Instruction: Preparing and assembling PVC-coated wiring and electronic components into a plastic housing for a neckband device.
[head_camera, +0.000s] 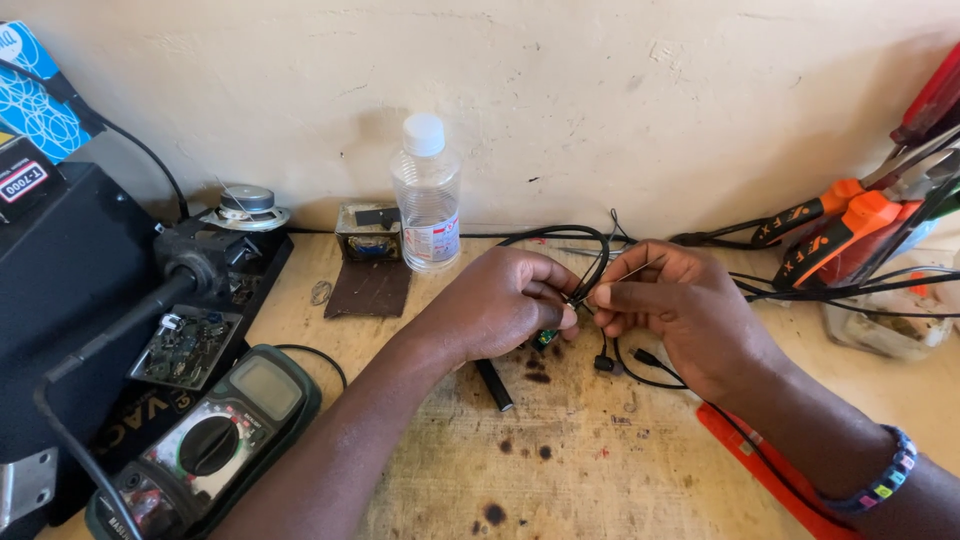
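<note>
Lying nearest at the left edge of the stained tabletop (560, 470), a green multimeter (205, 445) is seen. Above mid-tabletop, a small green circuit board (546, 338) is pinched in the left hand (505, 300), while thin black wires (590, 265) are gripped by the right hand (665, 300) fingers. Farther back, a clear plastic bottle (427, 195) is stood against the wall.

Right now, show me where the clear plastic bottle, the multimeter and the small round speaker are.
Clear plastic bottle (427, 205): head view, on its clear body.
Multimeter (212, 445): head view, on its round dial.
Small round speaker (246, 203): head view, on its metal magnet.
</note>
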